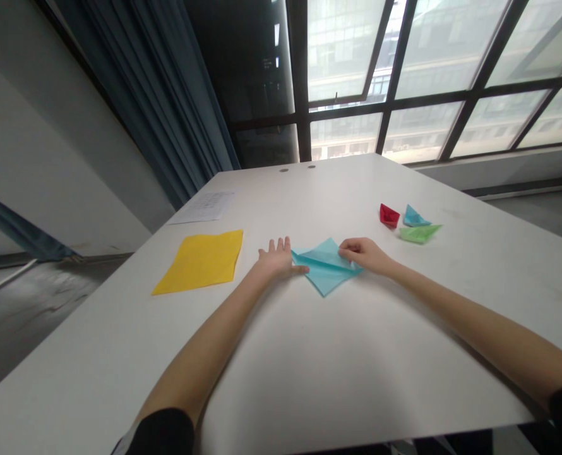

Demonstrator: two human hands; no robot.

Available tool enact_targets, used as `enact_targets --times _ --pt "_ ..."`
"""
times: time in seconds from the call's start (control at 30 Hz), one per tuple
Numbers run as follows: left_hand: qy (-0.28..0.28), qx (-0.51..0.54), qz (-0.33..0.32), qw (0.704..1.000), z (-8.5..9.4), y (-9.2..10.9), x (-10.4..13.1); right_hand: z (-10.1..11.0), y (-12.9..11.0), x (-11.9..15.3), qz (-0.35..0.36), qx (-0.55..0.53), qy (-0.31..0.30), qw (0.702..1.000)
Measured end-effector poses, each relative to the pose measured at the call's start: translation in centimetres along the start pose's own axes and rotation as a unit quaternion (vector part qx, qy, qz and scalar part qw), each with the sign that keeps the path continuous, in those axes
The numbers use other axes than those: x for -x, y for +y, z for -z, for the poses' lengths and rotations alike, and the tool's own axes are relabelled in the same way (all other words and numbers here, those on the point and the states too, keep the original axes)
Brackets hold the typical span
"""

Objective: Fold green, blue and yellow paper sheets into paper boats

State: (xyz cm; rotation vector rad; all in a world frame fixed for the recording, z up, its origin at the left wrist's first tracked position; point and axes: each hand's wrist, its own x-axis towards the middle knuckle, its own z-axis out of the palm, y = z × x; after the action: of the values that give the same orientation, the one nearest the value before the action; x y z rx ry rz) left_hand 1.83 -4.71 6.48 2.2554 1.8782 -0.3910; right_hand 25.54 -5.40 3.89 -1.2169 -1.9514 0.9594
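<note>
A light blue paper (326, 278) lies diamond-wise on the white table, with a raised fold running across its middle. At its left corner rests my left hand (279, 258), fingers spread and the thumb on the paper. My right hand (364, 253) pinches the paper near its right corner, thumb and finger pressed together. Left of my hands is a yellow sheet (200, 262) lying flat.
Small folded papers, red (389, 216), blue (415, 217) and green (419, 234), sit at the right on the white table (271, 379). A printed white sheet (205, 206) is at the back left. Behind are a blue curtain and windows.
</note>
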Motion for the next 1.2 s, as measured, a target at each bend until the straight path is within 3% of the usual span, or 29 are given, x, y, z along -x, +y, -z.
enact_targets --times 0.07,0.2,0.27,0.37,0.6,0.77,0.97,1.1,1.2 --pt "0.021 0.015 0.009 1.000 -0.1 0.1 -0.1 0.1 -0.3 -0.2 -0.054 -0.120 0.026 0.991" --pt "0.035 0.024 0.025 0.999 -0.1 0.4 -0.2 0.4 -1.1 -0.3 -0.110 -0.327 0.047 0.937" --pt "0.026 0.015 0.020 0.999 -0.2 0.4 -0.1 0.6 -1.2 -0.3 -0.122 -0.380 0.056 0.915" --pt "0.007 -0.005 -0.006 1.000 -0.3 0.3 -0.1 1.1 -0.5 -0.5 -0.132 -0.398 0.067 0.906" --pt "-0.011 -0.023 -0.037 0.999 -0.3 -0.2 -0.1 2.9 2.6 -1.4 -0.172 -0.288 0.140 0.932" --pt "-0.007 -0.031 -0.043 0.999 0.0 -0.6 -0.1 3.7 3.5 -1.4 -0.171 -0.108 0.180 0.963" --pt "-0.019 -0.029 -0.072 0.997 0.2 -1.3 -0.5 4.1 4.8 -1.3 -0.127 0.074 0.172 0.974" --pt "-0.022 -0.018 -0.101 0.994 -0.2 -2.0 -1.4 4.4 5.6 -1.4 -0.119 0.092 0.180 0.972" --pt "-0.019 -0.012 -0.118 0.993 -0.4 -2.5 -1.9 4.5 5.7 -1.3 -0.096 0.053 0.136 0.985"
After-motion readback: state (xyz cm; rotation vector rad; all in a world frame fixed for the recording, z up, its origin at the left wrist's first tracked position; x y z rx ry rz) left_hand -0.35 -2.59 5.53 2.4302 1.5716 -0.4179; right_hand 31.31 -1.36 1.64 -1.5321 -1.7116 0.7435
